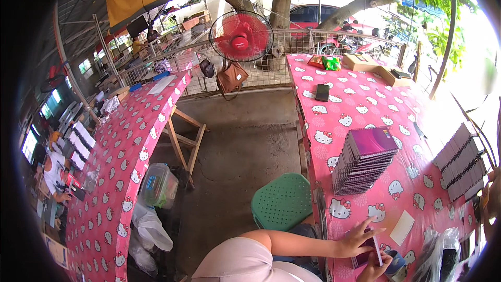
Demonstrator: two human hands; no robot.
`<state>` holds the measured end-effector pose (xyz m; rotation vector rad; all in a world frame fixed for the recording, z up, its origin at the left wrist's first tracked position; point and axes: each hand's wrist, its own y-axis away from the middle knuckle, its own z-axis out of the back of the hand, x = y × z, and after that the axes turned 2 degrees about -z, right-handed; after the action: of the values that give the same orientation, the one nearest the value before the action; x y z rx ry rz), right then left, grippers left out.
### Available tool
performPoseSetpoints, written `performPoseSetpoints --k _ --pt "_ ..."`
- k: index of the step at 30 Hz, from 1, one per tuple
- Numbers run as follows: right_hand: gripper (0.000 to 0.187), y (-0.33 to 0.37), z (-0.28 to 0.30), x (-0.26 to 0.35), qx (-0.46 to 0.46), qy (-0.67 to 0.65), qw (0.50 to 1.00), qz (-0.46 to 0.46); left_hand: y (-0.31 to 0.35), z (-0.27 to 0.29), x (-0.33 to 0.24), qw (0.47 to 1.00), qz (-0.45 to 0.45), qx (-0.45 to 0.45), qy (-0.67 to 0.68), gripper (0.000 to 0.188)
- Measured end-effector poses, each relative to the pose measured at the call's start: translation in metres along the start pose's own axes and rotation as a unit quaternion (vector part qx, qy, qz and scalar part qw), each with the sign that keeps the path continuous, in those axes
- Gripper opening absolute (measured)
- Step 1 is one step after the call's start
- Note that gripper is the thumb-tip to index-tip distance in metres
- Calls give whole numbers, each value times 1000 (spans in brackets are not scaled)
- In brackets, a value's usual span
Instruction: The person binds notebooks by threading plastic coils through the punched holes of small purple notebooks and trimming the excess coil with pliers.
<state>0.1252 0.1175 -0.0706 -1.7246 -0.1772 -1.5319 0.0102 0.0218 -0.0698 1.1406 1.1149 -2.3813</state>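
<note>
Near the lower right of the head view, a purple notebook (364,256) lies at the near part of a pink worktop (360,120) printed with white cat faces, and both my hands are at it. My left hand (357,239) reaches across from the left with its fingers spread above the cover, gripping nothing that I can see; whether a fingertip presses on the cover, I cannot tell. My right hand (377,269) comes up from the lower edge, its thumb and fingers pinching the notebook's right edge. Just beside that hand sits a round blue thing (396,262), partly hidden by my fingers, and a little farther off lies a cream-coloured card (402,228). Beyond my hands stands a tall stack of spiral notebooks (371,142), the top one purple, piled flat and somewhat unevenly. More spiral-bound piles (459,159) stand along the right side, and a clear plastic bag (444,250) lies at the lower right. Toward the far end I have a dark phone (322,93), a green packet (331,63) and a cardboard box (360,62). A green chair (282,202) with a perforated surface stands beside the worktop's left edge, and a red fan (241,39) faces me from beyond the floor.
</note>
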Motion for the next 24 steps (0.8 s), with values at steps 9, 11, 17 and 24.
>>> performPoseSetpoints --k 9,11,17,24 --pt "28 7 116 5 -18 354 934 48 -39 -11 -24 985 -141 28 -100 3" --pt "41 32 200 -11 -165 514 840 -54 -42 10 -35 982 -148 38 -106 3" --pt "21 89 271 -14 -173 612 700 -325 -46 12 -33 991 -87 46 -92 13" --pt "26 93 280 37 -237 734 565 -294 -45 0 -36 990 -73 87 -82 12"
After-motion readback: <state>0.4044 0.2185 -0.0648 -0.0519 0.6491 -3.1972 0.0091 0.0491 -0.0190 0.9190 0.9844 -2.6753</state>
